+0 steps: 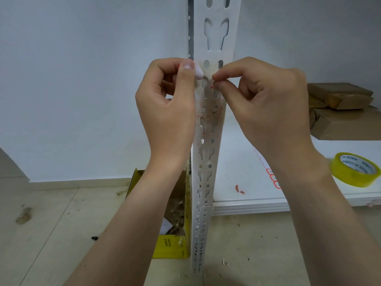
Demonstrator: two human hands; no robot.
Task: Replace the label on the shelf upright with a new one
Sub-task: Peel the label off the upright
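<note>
Dead centre, floor to top: white perforated metal shelf upright, flat white shelf board joined at its right. Both forearms raised from below, one either side. Left hand against the left edge, fingers curled, thumb upright, gripping that edge. Right hand knuckles up, thumb and forefinger pinching torn paper label remains on the front face. Left, on the floor: open yellow cardboard box of scraps. Back right on the board: brown cardboard parcels; nearer, yellow adhesive tape roll, red-bordered sticker sheet, tiny red paper scrap.
</note>
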